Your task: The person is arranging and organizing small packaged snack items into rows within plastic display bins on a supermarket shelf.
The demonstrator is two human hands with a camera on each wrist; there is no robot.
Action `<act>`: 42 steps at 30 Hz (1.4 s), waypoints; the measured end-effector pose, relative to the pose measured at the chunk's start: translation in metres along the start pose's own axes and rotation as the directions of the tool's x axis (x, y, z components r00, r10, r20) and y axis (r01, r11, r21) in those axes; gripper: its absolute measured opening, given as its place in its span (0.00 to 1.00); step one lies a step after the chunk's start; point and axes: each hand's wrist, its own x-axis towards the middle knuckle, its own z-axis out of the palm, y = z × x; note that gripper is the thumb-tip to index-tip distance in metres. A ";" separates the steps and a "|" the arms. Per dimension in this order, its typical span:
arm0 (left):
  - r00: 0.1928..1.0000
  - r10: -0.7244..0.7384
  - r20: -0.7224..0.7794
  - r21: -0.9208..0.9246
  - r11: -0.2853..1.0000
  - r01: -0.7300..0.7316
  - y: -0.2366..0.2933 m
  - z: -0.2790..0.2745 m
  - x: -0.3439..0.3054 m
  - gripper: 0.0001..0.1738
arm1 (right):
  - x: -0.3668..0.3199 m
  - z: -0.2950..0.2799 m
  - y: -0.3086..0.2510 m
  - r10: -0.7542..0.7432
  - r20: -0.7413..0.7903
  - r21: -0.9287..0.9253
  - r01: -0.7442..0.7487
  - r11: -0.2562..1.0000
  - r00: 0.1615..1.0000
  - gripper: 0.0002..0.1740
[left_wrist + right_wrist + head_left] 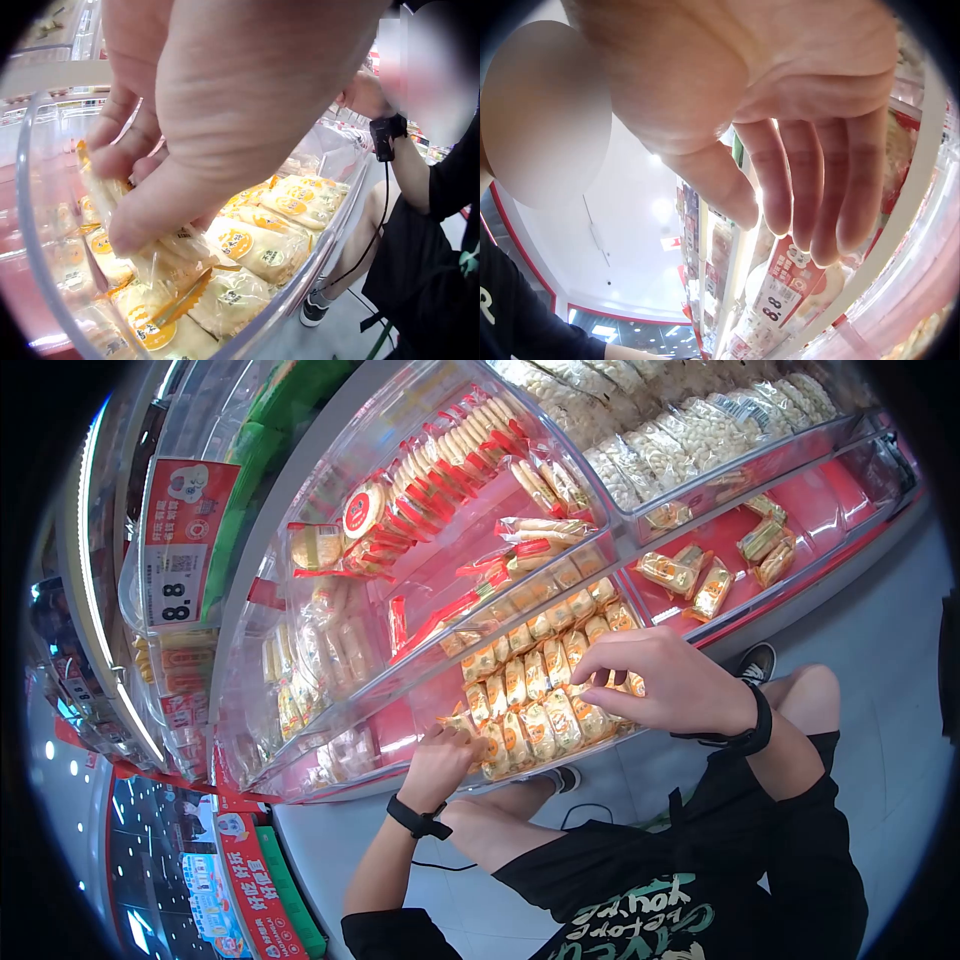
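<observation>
My left hand (440,765) is at the left end of rows of clear-wrapped snack packets (540,732) with orange labels in the lower bin. In the left wrist view, its thumb and fingers pinch one snack packet (169,259) with orange crimped ends, above others lying flat. Part of that packet is hidden behind the fingers. My right hand (665,680) is over the right side of the same rows, fingers loosely bent. The right wrist view shows its palm and relaxed fingers (769,184) holding nothing.
A clear plastic bin wall (45,225) stands beside the left hand. Above are bins with red-wrapped round crackers (430,490) and white puffed snacks (680,445). Loose packets (690,575) lie in the red bin at right. A price sign (180,550) hangs at left.
</observation>
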 end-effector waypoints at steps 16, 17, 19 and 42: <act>0.966 -0.129 0.226 -0.473 0.852 0.224 0.003 -0.002 -0.006 0.15 | 0.001 0.001 0.002 -0.024 0.009 0.022 0.023 0.999 1.000 0.09; 0.957 -0.176 0.232 -0.524 0.806 0.275 -0.002 0.003 -0.006 0.17 | 0.000 0.001 0.003 -0.038 0.003 0.006 0.038 0.999 0.999 0.08; 0.941 -0.283 0.187 -0.559 0.757 0.338 -0.005 0.007 -0.004 0.21 | 0.002 -0.001 0.000 -0.039 0.004 -0.020 0.039 0.999 0.999 0.08; 0.883 -0.182 0.432 -0.393 0.844 0.366 -0.032 0.030 0.033 0.28 | 0.110 0.202 0.092 0.315 0.678 -0.480 0.075 0.874 0.664 0.35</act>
